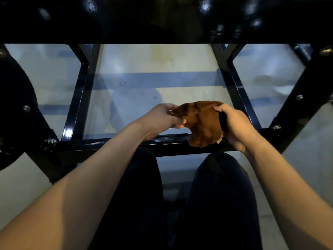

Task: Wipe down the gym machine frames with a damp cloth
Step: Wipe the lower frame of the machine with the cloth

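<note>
Floor (162, 62) pale, blue-striped, beneath black machine frame (111, 143).

I see both bare forearms stretched forward, close together. The left hand (163, 116) is turned sideways, its fingers and thumb pinching one edge of the brown cloth (201, 123). The right hand (234, 126) grips the other edge, fingers curled over it.

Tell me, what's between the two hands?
The brown cloth. In the head view the left hand pinches its left corner and the right hand grips its right side, so it stretches between them above the black bar.
</note>
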Motion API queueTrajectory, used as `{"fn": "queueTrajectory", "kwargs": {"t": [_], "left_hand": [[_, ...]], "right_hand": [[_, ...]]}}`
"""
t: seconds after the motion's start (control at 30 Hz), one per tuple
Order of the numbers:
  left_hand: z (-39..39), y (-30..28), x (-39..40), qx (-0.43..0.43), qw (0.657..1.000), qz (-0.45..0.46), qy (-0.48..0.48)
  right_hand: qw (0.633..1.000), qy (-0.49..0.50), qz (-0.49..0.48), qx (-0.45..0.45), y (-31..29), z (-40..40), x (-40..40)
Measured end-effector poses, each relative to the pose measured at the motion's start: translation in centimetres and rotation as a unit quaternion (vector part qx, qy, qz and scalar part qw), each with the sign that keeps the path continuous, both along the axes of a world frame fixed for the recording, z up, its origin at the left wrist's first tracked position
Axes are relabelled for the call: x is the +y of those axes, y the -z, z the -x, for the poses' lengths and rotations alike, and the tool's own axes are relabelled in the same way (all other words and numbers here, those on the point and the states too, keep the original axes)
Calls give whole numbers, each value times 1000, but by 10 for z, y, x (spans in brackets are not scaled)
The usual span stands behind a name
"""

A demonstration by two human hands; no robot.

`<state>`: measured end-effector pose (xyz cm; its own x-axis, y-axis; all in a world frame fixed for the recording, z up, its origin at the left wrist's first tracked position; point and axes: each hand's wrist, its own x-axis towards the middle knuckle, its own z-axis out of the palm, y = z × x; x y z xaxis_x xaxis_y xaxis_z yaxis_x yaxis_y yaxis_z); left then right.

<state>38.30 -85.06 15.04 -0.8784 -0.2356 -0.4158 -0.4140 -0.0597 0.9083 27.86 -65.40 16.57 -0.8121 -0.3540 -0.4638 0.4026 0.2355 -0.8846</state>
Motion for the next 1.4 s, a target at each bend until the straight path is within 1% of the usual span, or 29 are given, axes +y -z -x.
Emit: {"fn": "queueTrajectory", "kwargs": {"t": [0.03, 0.07, 0.1, 0.2, 0.27, 0.37, 0.43, 0.47, 0.5, 0.53, 0.57, 0.6, 0.67, 0.73, 0.8, 0.87, 0.93, 1.0, 1.03, 1.07, 1.1, 1.13, 1.17, 1.2, 1.23, 1.27, 1.33, 1.37, 1.4], "left_hand": [[0, 1, -1, 1, 999, 53, 1], [0, 1, -2, 1, 996, 85, -4], [-1, 2, -2, -1, 996, 92, -16], [-2, 7, 0, -6, 998, 37, -57], [-4, 11, 3, -6, 997, -22, -75], [-7, 18, 7, -3, 993, -60, -102], [-9, 21, 9, -8, 991, -71, -111], [-9, 21, 10, -14, 990, -78, -116], [-9, 21, 11, -23, 989, -85, -116], [-9, 20, 12, -33, 989, -89, -112], [-9, 20, 13, -39, 989, -94, -107], [-9, 20, 15, -39, 990, -95, -101], [-10, 21, 16, -33, 990, -94, -100], [-10, 23, 15, -32, 991, -81, -104], [-11, 25, 14, -32, 990, -66, -120], [-9, 29, 15, -40, 985, -51, -158], [-10, 33, 16, -39, 981, -49, -183], [-13, 34, 18, -15, 987, -79, -138], [-15, 33, 20, -7, 993, -78, -88], [-16, 32, 21, -7, 998, -49, -31], [-17, 31, 22, -12, 1000, 6, 22], [-17, 29, 22, -20, 995, 73, 65], [-18, 29, 22, -29, 986, 134, 95], [-17, 27, 21, -34, 976, 185, 113], [-15, 28, 18, -41, 966, 226, 118], [-14, 30, 14, -49, 959, 254, 114], [-14, 32, 8, -59, 955, 278, 89], [-13, 33, 5, -58, 964, 251, 72], [-14, 33, 4, -53, 979, 189, 48]], "right_hand": [[999, 2, 22, -31, 1, 1, 2], [997, -6, 42, -59, 1, 1, 4], [994, -25, 57, -86, 1, 1, 7], [982, -71, 105, -143, 2, -4, 13], [981, -55, 112, -150, 5, -8, 13], [990, -63, 88, -87, 10, -17, 12], [995, -94, 20, 11, 12, -23, 11], [989, -108, -43, 87, 14, -24, 11], [975, -116, -102, 162, 16, -24, 11], [961, -110, -143, 212, 19, -23, 10], [959, -85, -151, 226, 21, -23, 9], [967, -52, -137, 207, 22, -24, 9], [990, -12, -86, 114, 22, -25, 9], [998, -18, -38, 47, 23, -27, 12], [1000, -22, 11, 19, 23, -30, 15], [998, -32, 35, 29, 24, -34, 16], [994, -52, 14, 91, 27, -36, 15], [987, -68, -21, 147, 26, -36, 14], [986, -79, -25, 143, 26, -34, 14], [987, -106, -25, 116, 25, -34, 13], [981, -150, -51, 110, 26, -35, 13], [961, -207, -119, 138, 25, -34, 12], [926, -253, -205, 189, 27, -35, 12], [891, -273, -266, 247, 27, -36, 11], [873, -270, -290, 286, 26, -36, 12], [871, -255, -290, 303, 24, -38, 13], [878, -223, -283, 315, 22, -35, 18], [882, -220, -284, 306, 21, -32, 20], [890, -227, -275, 285, 19, -31, 21]]}}
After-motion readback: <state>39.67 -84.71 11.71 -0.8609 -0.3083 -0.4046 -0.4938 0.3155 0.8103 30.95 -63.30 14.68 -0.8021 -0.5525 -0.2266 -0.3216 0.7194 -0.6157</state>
